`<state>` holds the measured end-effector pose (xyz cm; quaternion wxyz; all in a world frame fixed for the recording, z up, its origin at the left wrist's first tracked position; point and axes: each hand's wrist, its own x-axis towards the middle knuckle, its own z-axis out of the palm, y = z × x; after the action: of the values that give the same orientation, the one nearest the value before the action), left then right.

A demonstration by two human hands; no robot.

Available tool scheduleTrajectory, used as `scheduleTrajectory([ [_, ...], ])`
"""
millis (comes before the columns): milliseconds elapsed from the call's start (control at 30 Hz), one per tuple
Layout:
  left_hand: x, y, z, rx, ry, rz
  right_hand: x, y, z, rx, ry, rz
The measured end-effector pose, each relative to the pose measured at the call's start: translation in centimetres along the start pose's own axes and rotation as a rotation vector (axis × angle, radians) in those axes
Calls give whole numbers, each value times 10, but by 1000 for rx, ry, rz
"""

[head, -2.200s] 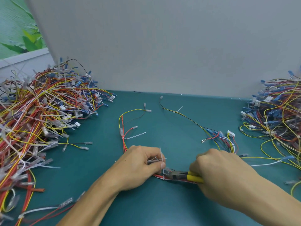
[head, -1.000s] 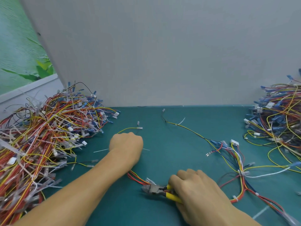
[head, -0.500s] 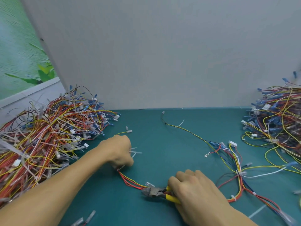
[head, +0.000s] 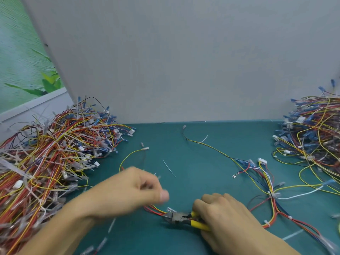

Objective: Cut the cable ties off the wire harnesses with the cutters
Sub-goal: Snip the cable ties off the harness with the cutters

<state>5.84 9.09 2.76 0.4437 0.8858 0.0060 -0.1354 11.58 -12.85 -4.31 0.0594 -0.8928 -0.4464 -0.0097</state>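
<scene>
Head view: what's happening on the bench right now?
A person is working on a wire harness on the green table. The right hand grips the yellow-handled cutters, nose at its red and yellow wires. The left hand is above the harness, too blurred to read. A left pile and right pile flank them.

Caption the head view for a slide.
Right hand grips cutters at a harness on the green table; blurred left hand beside them; left pile and right pile flank.
</scene>
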Motion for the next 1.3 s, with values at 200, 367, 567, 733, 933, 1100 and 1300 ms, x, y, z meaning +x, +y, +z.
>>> scheduleTrajectory([
  [200, -31, 0, 18, 339, -348, -8, -1, 7, 2, 9, 2, 30],
  [367, -4, -15, -8, 567, 252, -198, -1, 7, 2, 16, -18, 58],
  [567, 36, -47, 6, 445, 508, -593, -1, 4, -2, 26, -42, 73],
  [733, 43, -42, 26, -580, 694, -242, -3, 6, -2, 77, -30, 70],
  [933, 35, -28, 45, -1240, 501, -104, -5, 22, -19, 531, -125, 172],
  [1100, 36, -25, 61, -1310, 436, -114, 7, 9, -23, 824, 122, 304],
  [1300, 35, -29, 68, -1227, 394, -96, 44, -17, -19, 1277, 407, 435],
])
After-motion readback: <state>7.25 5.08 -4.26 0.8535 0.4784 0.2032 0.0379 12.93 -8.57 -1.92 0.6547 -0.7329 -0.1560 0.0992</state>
